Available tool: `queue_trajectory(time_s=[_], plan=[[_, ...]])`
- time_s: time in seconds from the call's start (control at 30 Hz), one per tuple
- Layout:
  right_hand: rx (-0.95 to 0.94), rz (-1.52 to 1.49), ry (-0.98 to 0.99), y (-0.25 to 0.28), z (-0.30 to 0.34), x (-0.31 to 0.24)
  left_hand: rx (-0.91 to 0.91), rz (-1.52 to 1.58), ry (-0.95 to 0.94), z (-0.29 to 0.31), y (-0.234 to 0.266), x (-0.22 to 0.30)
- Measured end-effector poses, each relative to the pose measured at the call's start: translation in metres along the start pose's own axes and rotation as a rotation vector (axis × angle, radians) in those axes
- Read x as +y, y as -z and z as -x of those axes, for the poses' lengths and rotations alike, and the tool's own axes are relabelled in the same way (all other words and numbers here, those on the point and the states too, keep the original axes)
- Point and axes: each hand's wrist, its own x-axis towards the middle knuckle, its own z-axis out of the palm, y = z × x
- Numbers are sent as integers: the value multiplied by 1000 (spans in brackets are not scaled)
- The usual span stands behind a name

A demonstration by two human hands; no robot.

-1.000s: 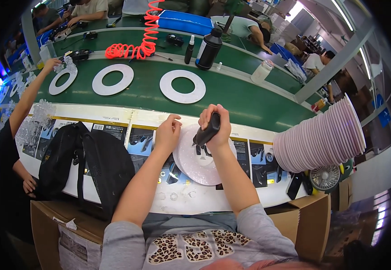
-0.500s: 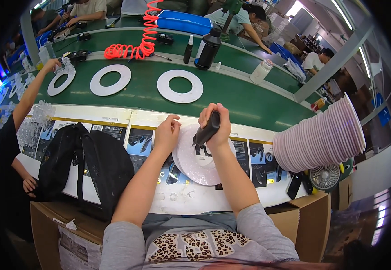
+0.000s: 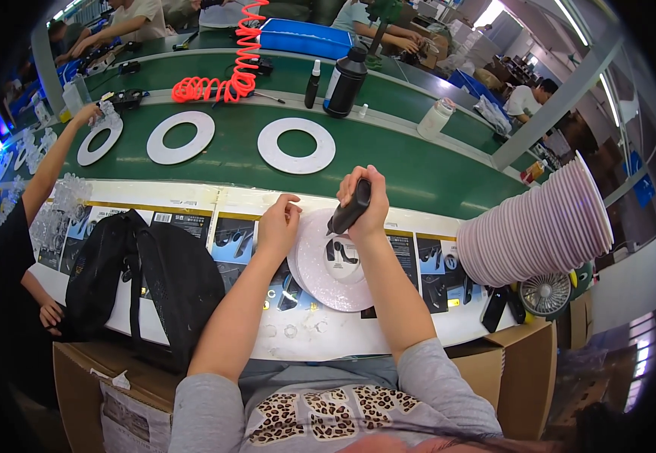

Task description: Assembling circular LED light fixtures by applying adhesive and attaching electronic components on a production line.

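Observation:
In my right hand (image 3: 366,202) is a small black squeeze bottle (image 3: 351,208), tilted with its narrow tip pointing down and left over a white flat ring (image 3: 314,273). The ring has a glossy, speckled face and seems to lie slightly offset on another one. Through its round hole a printed sheet shows. My left hand (image 3: 278,224) is by the ring's upper left edge, its fingers loosely bent and apart with nothing seen between them. Whether it touches the rim I cannot tell.
A tall stack of white rings (image 3: 532,223) leans at the right, above a small fan (image 3: 545,293). On the left lies a black backpack (image 3: 143,275). More rings (image 3: 296,162) rest on the green belt (image 3: 388,170), near a large black bottle (image 3: 345,83). Another person's arm (image 3: 50,162) reaches in.
My right hand and the bottle tip have shifted slightly up and right along the ring. My left hand stays nearly still. At the back, a person has drawn in an outstretched arm.

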Motion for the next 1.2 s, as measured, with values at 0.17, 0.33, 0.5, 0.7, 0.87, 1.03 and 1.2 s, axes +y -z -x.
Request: queue_trajectory(time_s=[0.17,0.33,0.5,0.7,0.87,1.03,1.2], plan=[[11,-13,-11,1,0,1,-7,-4,7,1,0,2],[8,-32,-19,4,-2,3,-9,-1,22,0,1,5],[106,-77,-18,4,-4,1,18,52,22,-2,8,6],[313,-208,-5,23,-6,5,-101,-93,-207,18,48,70],[413,-388,-70,42,-7,4,-800,-453,-256,68,61,140],[565,-552,-140,56,-8,-13,-775,-675,-471,102,26,127],[645,-745,-107,81,-5,-37,-785,-610,-414,100,18,115]])
